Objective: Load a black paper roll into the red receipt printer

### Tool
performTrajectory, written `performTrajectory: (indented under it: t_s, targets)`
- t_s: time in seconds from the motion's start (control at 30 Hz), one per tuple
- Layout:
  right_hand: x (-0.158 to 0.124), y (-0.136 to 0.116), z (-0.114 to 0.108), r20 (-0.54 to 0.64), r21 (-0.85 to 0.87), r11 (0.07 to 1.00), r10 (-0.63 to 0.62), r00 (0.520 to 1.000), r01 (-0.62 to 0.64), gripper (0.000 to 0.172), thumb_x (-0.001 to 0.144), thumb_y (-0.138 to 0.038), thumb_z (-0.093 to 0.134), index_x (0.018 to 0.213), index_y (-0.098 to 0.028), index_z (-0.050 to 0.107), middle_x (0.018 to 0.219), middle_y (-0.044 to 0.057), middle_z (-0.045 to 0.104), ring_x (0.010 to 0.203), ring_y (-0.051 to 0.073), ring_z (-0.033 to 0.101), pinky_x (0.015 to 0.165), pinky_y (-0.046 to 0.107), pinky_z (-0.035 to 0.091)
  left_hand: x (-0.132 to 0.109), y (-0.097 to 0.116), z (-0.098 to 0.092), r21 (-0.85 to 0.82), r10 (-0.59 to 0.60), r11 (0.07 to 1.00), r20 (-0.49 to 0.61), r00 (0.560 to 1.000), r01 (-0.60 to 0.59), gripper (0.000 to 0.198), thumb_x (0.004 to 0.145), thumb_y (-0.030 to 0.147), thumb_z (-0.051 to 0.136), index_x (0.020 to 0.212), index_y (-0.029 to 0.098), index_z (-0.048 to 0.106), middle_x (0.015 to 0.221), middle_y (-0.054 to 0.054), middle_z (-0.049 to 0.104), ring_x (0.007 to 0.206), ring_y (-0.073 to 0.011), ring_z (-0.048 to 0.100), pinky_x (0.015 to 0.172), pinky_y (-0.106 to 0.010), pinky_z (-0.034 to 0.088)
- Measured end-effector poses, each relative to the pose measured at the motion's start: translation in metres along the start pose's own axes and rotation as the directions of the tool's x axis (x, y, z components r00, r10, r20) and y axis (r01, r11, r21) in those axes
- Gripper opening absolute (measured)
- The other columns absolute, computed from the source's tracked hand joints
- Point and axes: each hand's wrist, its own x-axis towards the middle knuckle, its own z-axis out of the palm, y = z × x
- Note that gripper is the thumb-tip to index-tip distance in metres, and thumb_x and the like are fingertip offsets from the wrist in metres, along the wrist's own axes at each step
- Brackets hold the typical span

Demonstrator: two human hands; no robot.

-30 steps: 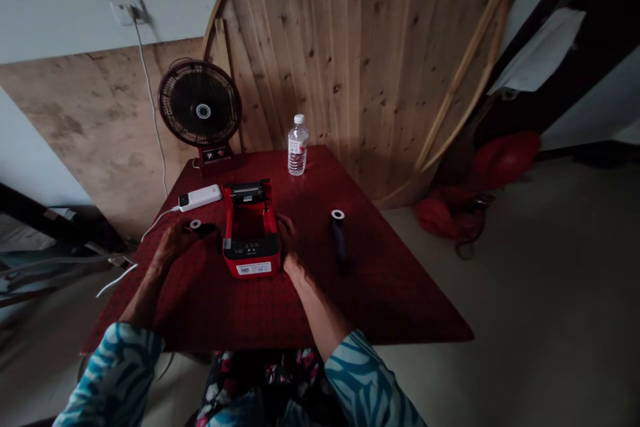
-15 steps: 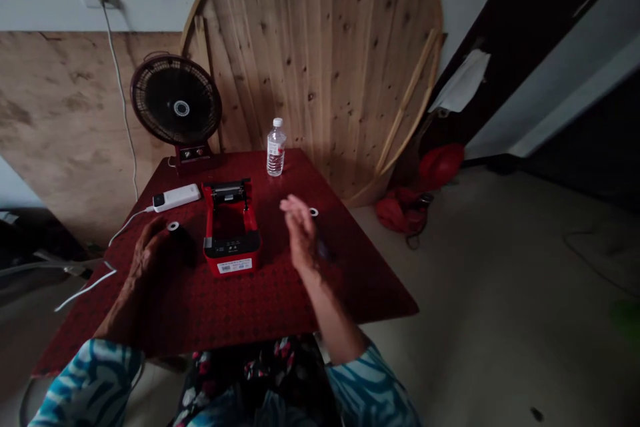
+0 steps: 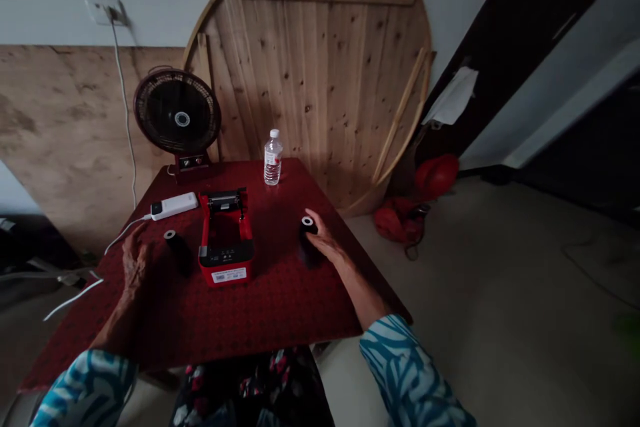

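My right hand [image 3: 325,238] is curled round the right side of a black ribbon roll [image 3: 308,240] with a white core, which stands upright on the table. My left hand [image 3: 136,260] rests open at the left of the table, fingers apart and holding nothing. Just to its right, a second black roll [image 3: 176,248] with a white core end stands apart from the fingers. Between the two rolls sits a red and black label printer [image 3: 227,255], its top open and its bay showing. A white label is on its front.
The dark red table [image 3: 260,320] also bears a fan [image 3: 180,113] at the back left, a white power bank [image 3: 174,206] with a cable, and a clear water bottle [image 3: 273,160]. A round wooden board [image 3: 320,80] leans behind it. Red bags [image 3: 399,221] lie on the floor at right.
My right hand has moved from the left of the right-hand roll to its right side and now grips it. My left hand has drawn back leftward from the left roll.
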Motion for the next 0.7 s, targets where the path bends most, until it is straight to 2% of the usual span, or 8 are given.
performTrajectory:
  t_s: [0.17, 0.3, 0.33, 0.37, 0.43, 0.53, 0.6, 0.7]
  targets:
    - [-0.009, -0.024, 0.012, 0.000, 0.330, 0.942, 0.070, 0.998, -0.066, 0.049, 0.061, -0.037, 0.074, 0.108, -0.025, 0.067, 0.106, 0.004, 0.076, 0.109, 0.026, 0.067, 0.107, 0.047, 0.047, -0.005, 0.023, -0.004, -0.037, 0.039, 0.998, -0.077, 0.996, -0.042, 0.042, 0.083, 0.037, 0.054, 0.118, 0.017, 0.067, 0.129, -0.013, 0.064, 0.125, -0.0353, 0.055, 0.109, -0.055, 0.044]
    - [-0.046, -0.069, 0.023, 0.130, 0.642, 0.765, -0.044, 0.990, -0.051, 0.055, 0.064, -0.046, 0.084, 0.112, -0.026, 0.067, 0.113, 0.006, 0.076, 0.110, 0.027, 0.070, 0.098, 0.044, 0.054, -0.032, 0.083, -0.008, -0.118, 0.136, 0.982, -0.121, 0.983, -0.150, 0.041, 0.091, 0.046, 0.054, 0.116, 0.016, 0.067, 0.120, -0.011, 0.068, 0.111, -0.0282, 0.063, 0.103, -0.045, 0.049]
    - [-0.057, -0.083, 0.027, 0.174, 0.685, 0.727, -0.105, 0.979, -0.044, 0.052, 0.066, -0.048, 0.083, 0.112, -0.028, 0.067, 0.118, 0.006, 0.074, 0.112, 0.026, 0.069, 0.098, 0.043, 0.054, -0.041, 0.101, -0.008, -0.170, 0.118, 0.977, -0.092, 0.989, -0.133, 0.039, 0.093, 0.047, 0.052, 0.112, 0.017, 0.068, 0.113, -0.010, 0.070, 0.108, -0.0267, 0.064, 0.101, -0.042, 0.050]
    - [-0.068, -0.097, 0.032, 0.224, 0.710, 0.703, -0.162, 0.961, -0.047, 0.050, 0.068, -0.049, 0.083, 0.111, -0.029, 0.068, 0.120, 0.004, 0.073, 0.112, 0.025, 0.069, 0.097, 0.041, 0.055, -0.049, 0.120, -0.008, -0.196, 0.102, 0.976, 0.040, 0.994, -0.092, 0.038, 0.094, 0.049, 0.051, 0.110, 0.019, 0.069, 0.109, -0.008, 0.071, 0.105, -0.0260, 0.065, 0.098, -0.040, 0.052]
    - [-0.088, -0.121, 0.042, 0.289, 0.719, 0.693, -0.228, 0.930, -0.054, 0.049, 0.068, -0.053, 0.084, 0.110, -0.031, 0.070, 0.115, 0.003, 0.074, 0.108, 0.023, 0.070, 0.093, 0.038, 0.057, -0.061, 0.155, -0.006, -0.244, 0.116, 0.969, 0.363, 0.924, -0.026, 0.043, 0.093, 0.056, 0.049, 0.108, 0.022, 0.071, 0.110, -0.007, 0.073, 0.107, -0.0268, 0.066, 0.094, -0.037, 0.054]
    - [-0.106, -0.144, 0.054, 0.359, 0.693, 0.720, -0.299, 0.884, -0.038, 0.052, 0.068, -0.059, 0.084, 0.109, -0.030, 0.070, 0.107, 0.003, 0.074, 0.100, 0.021, 0.071, 0.088, 0.036, 0.058, -0.066, 0.189, -0.004, -0.314, 0.164, 0.947, 0.664, 0.730, 0.073, 0.049, 0.094, 0.059, 0.045, 0.115, 0.022, 0.069, 0.110, -0.007, 0.074, 0.104, -0.0259, 0.068, 0.092, -0.035, 0.054]
    - [-0.112, -0.151, 0.060, 0.384, 0.675, 0.738, -0.331, 0.862, -0.017, 0.050, 0.071, -0.056, 0.083, 0.112, -0.030, 0.070, 0.108, 0.002, 0.074, 0.100, 0.021, 0.071, 0.090, 0.037, 0.057, -0.062, 0.196, -0.004, -0.322, 0.161, 0.938, 0.735, 0.658, 0.130, 0.048, 0.093, 0.059, 0.047, 0.118, 0.023, 0.067, 0.107, -0.006, 0.075, 0.100, -0.0245, 0.068, 0.088, -0.033, 0.054]
    - [-0.114, -0.152, 0.067, 0.390, 0.658, 0.752, -0.380, 0.839, 0.034, 0.044, 0.077, -0.049, 0.081, 0.116, -0.032, 0.069, 0.114, 0.002, 0.074, 0.108, 0.021, 0.070, 0.098, 0.040, 0.054, -0.056, 0.191, -0.009, -0.330, 0.122, 0.916, 0.770, 0.626, 0.227, 0.050, 0.088, 0.059, 0.057, 0.118, 0.021, 0.065, 0.108, -0.007, 0.074, 0.101, -0.0251, 0.068, 0.086, -0.034, 0.055]
